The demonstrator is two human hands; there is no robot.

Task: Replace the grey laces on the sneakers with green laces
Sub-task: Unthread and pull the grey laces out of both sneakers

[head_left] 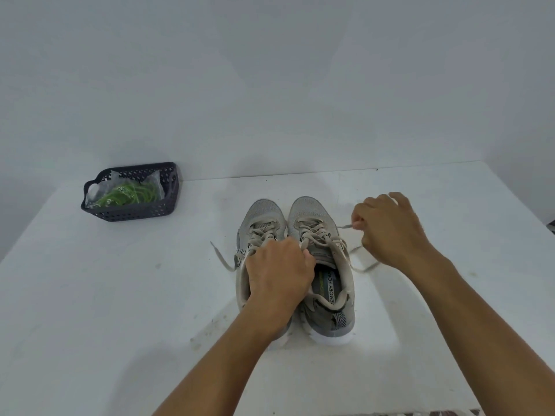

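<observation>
Table (120, 295): white, far edge against the wall, running from about 9 o'clock to 3 o'clock behind the shoes; right edge slanting down toward 4 o'clock; bare surface wide at 7 to 9 o'clock, narrower strip at 3 o'clock.
Basket (132, 210): dark, perforated, at 10 o'clock near the far edge, well apart from both hands.
Green laces (132, 193): coiled in a clear bag inside the basket, untouched.
Sneakers: pair side by side at centre, toes toward 12 o'clock, heels toward the person, touching along their inner sides.
Left sneaker (264, 213): grey mesh toe showing; opening and heel mostly hidden under the left hand.
Right sneaker (312, 211): opening uncovered, insole print readable.
Grey laces (309, 235): threaded through both sneakers; one loose end lying on the table at 9 o'clock of the left sneaker, another trailing at 3 o'clock of the right sneaker.
Left hand (277, 273): over the left sneaker, knuckles up, reaching to the tongue of the right sneaker.
Left fingers (306, 255): curled down at the top of the lacing; whether clamped on a lace, cannot tell.
Right hand (387, 229): raised just at 3 o'clock of the right sneaker's toe.
Right fingers (359, 219): thumb and forefinger pinched together on a grey lace end, drawn out sideways.
</observation>
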